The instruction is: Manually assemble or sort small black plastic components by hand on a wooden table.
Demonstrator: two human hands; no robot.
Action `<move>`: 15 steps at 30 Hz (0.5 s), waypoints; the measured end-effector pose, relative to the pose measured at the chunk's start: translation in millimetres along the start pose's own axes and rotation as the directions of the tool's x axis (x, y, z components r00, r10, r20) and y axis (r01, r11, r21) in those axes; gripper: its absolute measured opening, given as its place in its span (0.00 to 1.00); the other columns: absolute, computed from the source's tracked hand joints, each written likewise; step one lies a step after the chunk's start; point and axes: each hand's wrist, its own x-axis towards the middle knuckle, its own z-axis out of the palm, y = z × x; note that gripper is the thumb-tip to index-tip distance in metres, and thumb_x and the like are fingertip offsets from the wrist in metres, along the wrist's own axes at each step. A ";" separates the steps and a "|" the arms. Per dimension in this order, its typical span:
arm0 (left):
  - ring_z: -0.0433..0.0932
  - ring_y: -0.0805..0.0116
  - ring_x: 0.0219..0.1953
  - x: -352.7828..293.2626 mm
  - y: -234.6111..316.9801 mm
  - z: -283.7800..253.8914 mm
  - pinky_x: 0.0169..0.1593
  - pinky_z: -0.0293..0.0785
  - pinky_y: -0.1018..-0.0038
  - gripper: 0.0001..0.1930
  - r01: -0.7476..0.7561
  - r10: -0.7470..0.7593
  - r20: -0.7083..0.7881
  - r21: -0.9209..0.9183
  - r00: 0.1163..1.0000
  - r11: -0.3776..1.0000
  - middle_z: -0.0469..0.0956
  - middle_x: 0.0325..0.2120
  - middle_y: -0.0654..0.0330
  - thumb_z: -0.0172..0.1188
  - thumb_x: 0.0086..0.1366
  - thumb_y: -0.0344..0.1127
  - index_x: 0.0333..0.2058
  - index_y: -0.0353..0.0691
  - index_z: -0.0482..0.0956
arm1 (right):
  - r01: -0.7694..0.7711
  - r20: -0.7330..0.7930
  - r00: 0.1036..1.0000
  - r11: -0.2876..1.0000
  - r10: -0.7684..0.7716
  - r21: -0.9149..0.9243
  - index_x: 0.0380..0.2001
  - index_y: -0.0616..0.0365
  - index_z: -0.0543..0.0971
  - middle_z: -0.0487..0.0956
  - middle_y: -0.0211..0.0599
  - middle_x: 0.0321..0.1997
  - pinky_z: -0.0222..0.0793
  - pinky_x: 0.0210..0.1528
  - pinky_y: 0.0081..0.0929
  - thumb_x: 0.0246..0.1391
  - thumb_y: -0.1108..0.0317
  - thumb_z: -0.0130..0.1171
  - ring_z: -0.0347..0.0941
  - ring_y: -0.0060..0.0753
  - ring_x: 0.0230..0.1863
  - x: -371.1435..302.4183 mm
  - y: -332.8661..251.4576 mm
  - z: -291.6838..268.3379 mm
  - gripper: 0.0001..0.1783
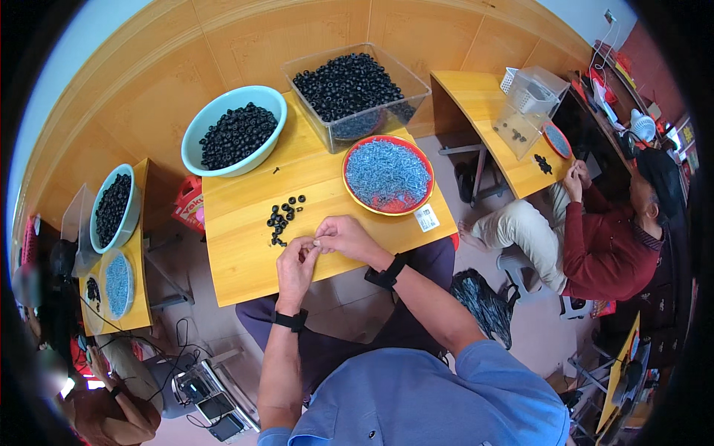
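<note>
My left hand (296, 266) and my right hand (345, 238) meet over the front edge of the yellow table (242, 264). Fingers on both hands are pinched together at the tips. Whatever lies between them is too small to make out. Just beyond the left hand is a loose group of small black ring-shaped parts (280, 218). To the right of it stands a red bowl (388, 207) with a yellow rim, full of small silvery-blue screws or pins. A single small dark piece (276, 171) lies farther back on the tabletop.
A light-blue basin (192, 152) and a clear plastic bin (321, 128), both holding black parts, stand at the back. A person (606, 238) sits at another table on the right; a second person (111, 409) is at lower left. A black plastic bag (483, 301) rests on the floor.
</note>
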 end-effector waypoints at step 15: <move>0.77 0.67 0.27 -2.0 -6.0 -0.2 0.33 0.74 0.72 0.10 -0.102 0.106 -0.042 0.093 0.993 0.990 0.80 0.29 0.58 0.70 0.58 0.26 0.36 0.36 0.78 | -0.217 -0.435 0.782 0.458 -0.447 -0.862 0.33 0.57 0.82 0.84 0.45 0.32 0.76 0.39 0.45 0.52 0.74 0.60 0.82 0.51 0.37 -49.0 -56.8 -110.8 0.04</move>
